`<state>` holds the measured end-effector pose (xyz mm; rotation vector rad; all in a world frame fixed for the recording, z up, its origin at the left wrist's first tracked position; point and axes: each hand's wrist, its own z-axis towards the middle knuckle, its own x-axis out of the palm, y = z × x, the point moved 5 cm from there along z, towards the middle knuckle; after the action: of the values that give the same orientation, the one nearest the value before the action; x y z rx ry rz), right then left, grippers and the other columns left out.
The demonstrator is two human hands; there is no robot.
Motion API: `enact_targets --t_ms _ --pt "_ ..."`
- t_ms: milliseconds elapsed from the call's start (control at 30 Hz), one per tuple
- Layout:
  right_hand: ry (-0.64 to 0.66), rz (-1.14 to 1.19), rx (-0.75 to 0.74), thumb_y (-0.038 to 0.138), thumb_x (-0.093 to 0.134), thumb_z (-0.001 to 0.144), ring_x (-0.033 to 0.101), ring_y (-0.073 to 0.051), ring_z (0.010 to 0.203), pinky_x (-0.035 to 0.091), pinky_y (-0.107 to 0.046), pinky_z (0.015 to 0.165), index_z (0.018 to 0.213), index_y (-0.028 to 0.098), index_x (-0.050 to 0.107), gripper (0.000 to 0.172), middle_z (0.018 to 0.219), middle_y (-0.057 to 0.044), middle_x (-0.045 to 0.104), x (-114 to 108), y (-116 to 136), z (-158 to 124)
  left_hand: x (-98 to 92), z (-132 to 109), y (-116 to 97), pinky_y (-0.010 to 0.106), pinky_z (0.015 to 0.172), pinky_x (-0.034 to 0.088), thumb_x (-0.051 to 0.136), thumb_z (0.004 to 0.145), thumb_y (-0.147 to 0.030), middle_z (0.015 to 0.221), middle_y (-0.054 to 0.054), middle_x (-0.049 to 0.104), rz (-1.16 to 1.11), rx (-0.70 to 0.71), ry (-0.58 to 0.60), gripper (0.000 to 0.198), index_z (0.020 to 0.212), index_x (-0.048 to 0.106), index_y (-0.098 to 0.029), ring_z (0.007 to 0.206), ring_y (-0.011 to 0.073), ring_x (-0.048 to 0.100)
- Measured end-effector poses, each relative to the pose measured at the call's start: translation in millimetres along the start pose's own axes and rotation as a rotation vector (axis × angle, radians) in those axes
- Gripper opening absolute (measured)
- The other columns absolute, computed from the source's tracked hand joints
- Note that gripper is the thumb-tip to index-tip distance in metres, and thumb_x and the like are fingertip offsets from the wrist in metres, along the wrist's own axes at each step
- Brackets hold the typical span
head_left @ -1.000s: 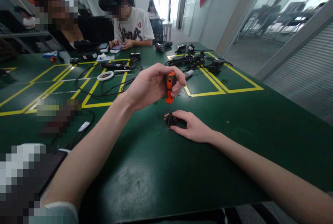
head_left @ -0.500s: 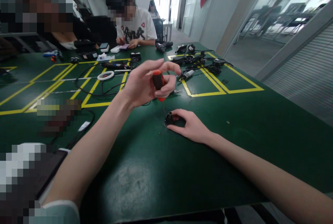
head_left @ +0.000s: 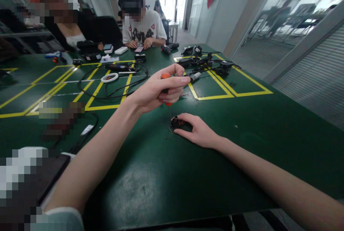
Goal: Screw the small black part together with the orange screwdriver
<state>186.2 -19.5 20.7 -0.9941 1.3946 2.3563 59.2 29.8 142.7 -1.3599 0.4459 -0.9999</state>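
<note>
My left hand [head_left: 158, 89] is wrapped around the handle of a screwdriver [head_left: 166, 76], whose orange end shows above the fingers. Its thin shaft points down to a small round black part [head_left: 174, 123] on the green table; whether the tip sits in a screw is too small to tell. With thumb and fingers, my right hand [head_left: 200, 130] pinches that part from the right side. The part has a short upright metal-rimmed tube on top. A tiny speck [head_left: 165, 138] lies on the table just in front of it.
Behind my hands lie a white ring [head_left: 109, 77], black cables [head_left: 107, 97] and a grey cylindrical tool [head_left: 195, 77]. Tangled black cords [head_left: 199, 62] fill the taped area at the back right. A power drill [head_left: 170, 47] lies farther off. Two people sit across the green table [head_left: 242, 173].
My left thumb has come down across the screwdriver handle and the fingers have curled closer, with the hand slightly to the right. My right hand and the black part stay in place.
</note>
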Motion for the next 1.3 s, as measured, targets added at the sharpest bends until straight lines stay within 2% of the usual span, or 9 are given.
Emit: enact_targets --t_ms 167,333,433,533,700,833,933,1067,1300 --pt "-0.004 -0.014 -0.028 0.028 0.071 0.092 0.071 -0.024 0.094 0.058 -0.039 0.087 0.112 0.017 0.069 0.024 0.106 -0.010 0.076 0.8 0.3 -0.1 -0.5 -0.8 -3.0 0.025 0.061 0.051 0.065 0.090 -0.045 0.066 0.002 0.059 0.022 -0.050 0.101 0.032 0.085 0.069 -0.013 0.063 0.0124 0.058" --pt "-0.005 -0.024 -0.019 0.028 0.071 0.092 0.071 -0.024 0.095 0.058 -0.041 0.089 0.111 0.019 0.068 0.021 0.106 -0.010 0.077 0.2 0.8 0.3 -3.5 -3.7 -1.9 0.032 0.088 0.058 0.079 0.083 -0.036 0.098 0.006 0.071 0.024 -0.042 0.146 0.026 0.084 0.063 -0.015 0.099 0.0199 0.072" --pt "0.002 -0.025 -0.019 0.029 0.071 0.092 0.072 -0.024 0.095 0.058 -0.040 0.089 0.111 0.019 0.068 0.022 0.107 -0.010 0.077 -0.3 0.6 0.1 -3.7 -2.8 -1.3 0.024 0.066 0.054 0.082 0.078 -0.026 0.091 0.002 0.070 0.017 -0.010 0.070 0.031 0.080 0.052 -0.017 0.074 0.0127 0.071" --pt "0.001 -0.028 -0.020 0.029 0.070 0.092 0.071 -0.024 0.093 0.058 -0.041 0.087 0.113 0.018 0.068 0.023 0.106 -0.010 0.077 -0.5 0.6 -0.1 -0.4 -2.4 -1.5 0.019 0.047 0.036 0.079 0.080 -0.028 0.071 -0.004 0.062 0.042 -0.030 0.049 0.026 0.088 0.056 -0.018 0.045 0.0035 0.048" --pt "0.000 -0.020 0.004 0.032 0.069 0.093 0.071 -0.025 0.092 0.059 -0.041 0.087 0.110 0.019 0.070 0.021 0.104 -0.009 0.077 -0.5 2.3 0.1 5.3 -6.4 -4.9 0.027 0.067 0.054 0.071 0.087 -0.050 0.078 0.004 0.066 0.129 -0.065 0.182 0.034 0.088 0.069 -0.016 0.070 0.0136 0.065" --pt "-0.002 -0.019 -0.001 0.032 0.069 0.093 0.071 -0.025 0.093 0.058 -0.042 0.088 0.110 0.019 0.071 0.022 0.105 -0.010 0.077 -1.3 3.7 -0.1 3.9 -7.2 -5.3 0.031 0.082 0.059 0.084 0.080 -0.041 0.098 0.006 0.072 0.134 -0.007 0.157 0.034 0.081 0.061 -0.015 0.093 0.0185 0.074" --pt "0.013 -0.031 -0.027 0.032 0.068 0.094 0.071 -0.027 0.095 0.058 -0.043 0.088 0.109 0.018 0.072 0.021 0.104 -0.011 0.077 -1.4 3.9 -0.2 3.8 -4.3 -2.9 0.020 0.061 0.052 0.087 0.076 -0.030 0.091 0.001 0.070 0.100 0.019 0.053 0.041 0.076 0.048 -0.017 0.073 0.0108 0.072" --pt "0.039 -0.046 -0.049 0.031 0.067 0.095 0.072 -0.028 0.101 0.058 -0.043 0.091 0.111 0.020 0.075 0.021 0.110 -0.011 0.077 -0.9 3.9 -0.1 5.5 -1.1 -2.8 0.014 0.042 0.030 0.077 0.086 -0.037 0.058 -0.007 0.047 0.089 -0.014 0.003 0.036 0.076 0.049 -0.018 0.041 0.0019 0.044" --pt "0.044 -0.035 -0.015 0.031 0.066 0.095 0.071 -0.028 0.098 0.058 -0.046 0.091 0.116 0.018 0.074 0.026 0.108 -0.012 0.077 -1.0 0.2 0.5 -5.8 -6.7 -12.8 0.030 0.068 0.056 0.068 0.088 -0.042 0.077 0.007 0.070 0.154 -0.050 0.110 0.031 0.077 0.070 -0.013 0.071 0.0171 0.068"
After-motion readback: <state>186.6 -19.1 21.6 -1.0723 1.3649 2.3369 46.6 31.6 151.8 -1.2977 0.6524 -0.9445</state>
